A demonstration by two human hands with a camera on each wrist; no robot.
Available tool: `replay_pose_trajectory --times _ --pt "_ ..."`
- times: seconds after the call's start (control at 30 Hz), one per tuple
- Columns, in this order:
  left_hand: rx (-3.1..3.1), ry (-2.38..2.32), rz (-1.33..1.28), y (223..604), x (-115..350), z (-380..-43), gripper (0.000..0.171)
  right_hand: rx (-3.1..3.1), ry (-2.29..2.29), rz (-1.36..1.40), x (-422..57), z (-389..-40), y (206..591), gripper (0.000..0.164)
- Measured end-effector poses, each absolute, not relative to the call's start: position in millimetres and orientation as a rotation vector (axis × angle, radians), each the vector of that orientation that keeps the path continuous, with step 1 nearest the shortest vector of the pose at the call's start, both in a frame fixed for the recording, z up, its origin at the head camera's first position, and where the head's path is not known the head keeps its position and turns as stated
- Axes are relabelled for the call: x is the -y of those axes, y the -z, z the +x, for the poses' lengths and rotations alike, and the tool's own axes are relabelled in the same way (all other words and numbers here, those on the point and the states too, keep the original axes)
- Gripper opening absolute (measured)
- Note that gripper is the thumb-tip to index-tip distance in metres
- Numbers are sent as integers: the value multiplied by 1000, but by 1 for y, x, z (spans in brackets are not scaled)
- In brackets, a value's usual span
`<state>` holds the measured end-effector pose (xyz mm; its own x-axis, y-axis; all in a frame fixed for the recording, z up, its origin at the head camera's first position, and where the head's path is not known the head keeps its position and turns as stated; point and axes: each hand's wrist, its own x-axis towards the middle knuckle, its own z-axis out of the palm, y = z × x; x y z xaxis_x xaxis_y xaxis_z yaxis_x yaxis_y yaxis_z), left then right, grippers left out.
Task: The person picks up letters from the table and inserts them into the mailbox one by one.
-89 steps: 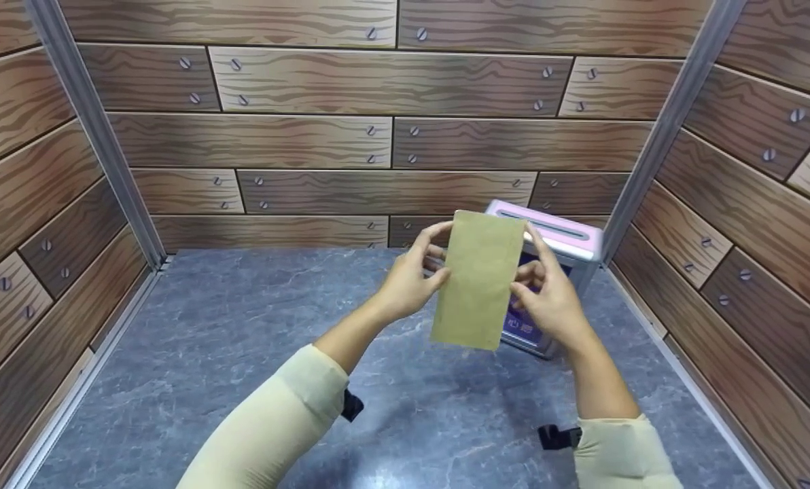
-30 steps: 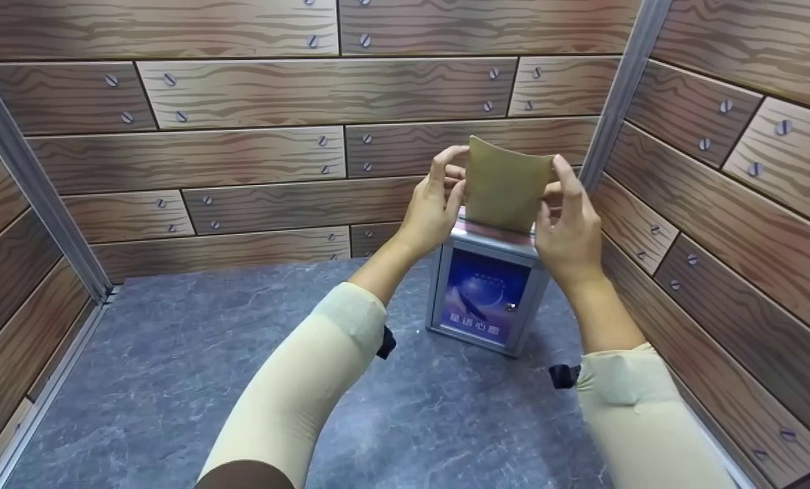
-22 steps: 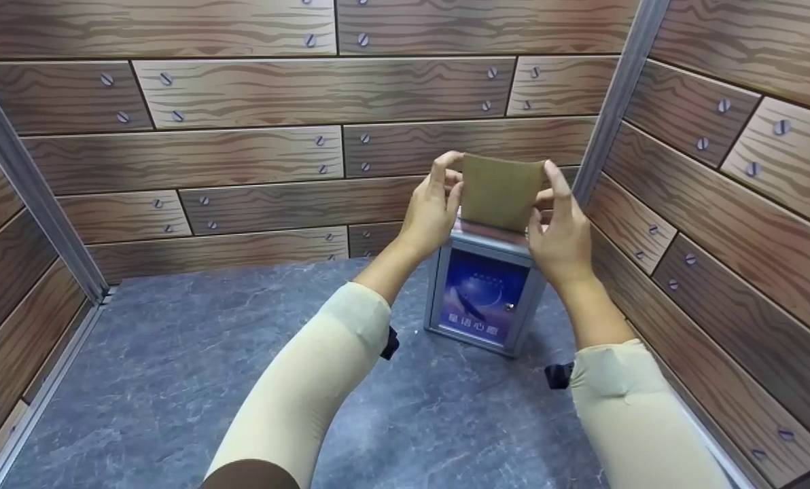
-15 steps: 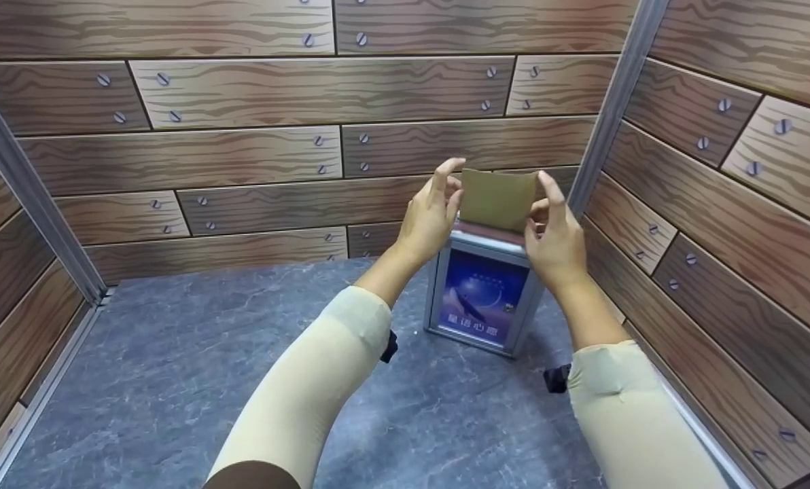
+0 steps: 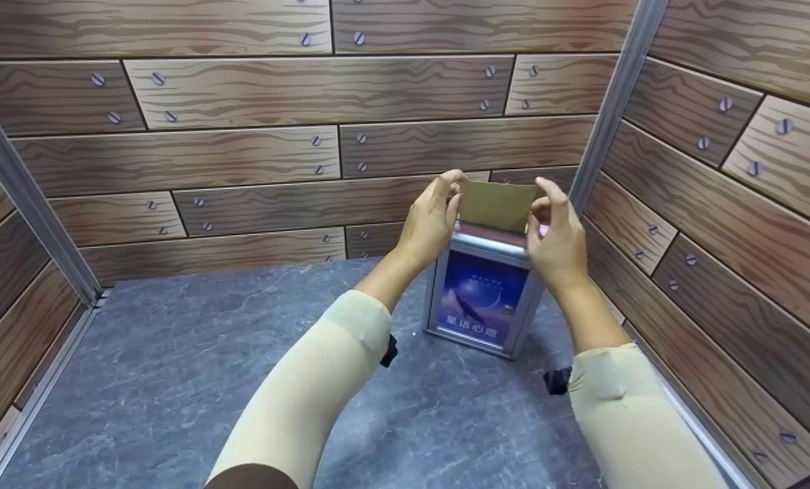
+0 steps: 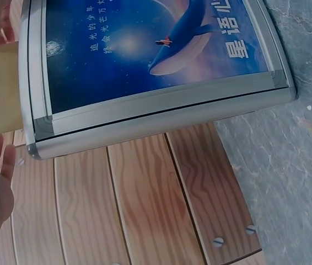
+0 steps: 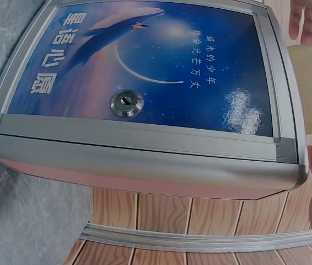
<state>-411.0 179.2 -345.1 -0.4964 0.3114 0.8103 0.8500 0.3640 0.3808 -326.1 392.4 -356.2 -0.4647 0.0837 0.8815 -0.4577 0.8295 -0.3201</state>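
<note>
In the head view a tan paper envelope (image 5: 497, 205) stands upright at the top of a grey-framed suggestion box (image 5: 481, 292), its lower part hidden in the top slot. My left hand (image 5: 430, 219) pinches the envelope's left edge. At the opposite edge my right hand (image 5: 558, 234) holds it between thumb and fingers. The box front carries a blue whale poster, and the right wrist view shows a round keyed lock (image 7: 127, 103) on it. Both wrist views catch only part of the envelope beyond the box's top end.
The box stands on a grey marbled tabletop (image 5: 242, 339), toward the back right. Wood-plank patterned walls (image 5: 242, 156) rise behind and at both sides, with a grey metal corner post (image 5: 605, 109) right of the box.
The hands carried the envelope from in front of the box to above its slot, then lowered it. Less of the envelope shows above the box now. The head view has shifted too.
</note>
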Motion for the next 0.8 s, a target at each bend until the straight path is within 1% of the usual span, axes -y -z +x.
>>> replay_pose_trajectory --times 0.37,0.8 --pt "2000 999 -994 358 -180 -415 25 2045 -694 273 -392 -331 363 50" --pt "2135 931 -928 370 -182 -417 16 2030 -598 280 -398 -332 373 31"
